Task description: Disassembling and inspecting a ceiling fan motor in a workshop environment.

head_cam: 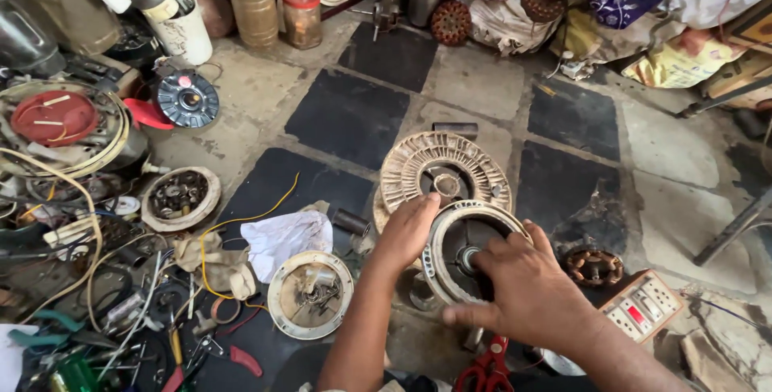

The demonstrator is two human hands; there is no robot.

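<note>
A round ceiling-fan motor cover (pixel 450 235), cream with a dark inside and a central bearing, stands tilted on the floor between my hands. My left hand (pixel 406 231) grips its left rim. My right hand (pixel 527 287) is spread over its right side, fingers reaching toward the bearing at the centre. Just behind it lies a second ribbed fan motor housing (pixel 442 163), flat on the floor.
A shallow round cover with screws (pixel 310 294) and a white cloth (pixel 285 235) lie to the left. A wound stator (pixel 593 266) and a switchboard (pixel 643 305) sit to the right. Red-handled scissors (pixel 482 372) lie below. Pliers, wires and fan parts (pixel 178 197) crowd the left floor.
</note>
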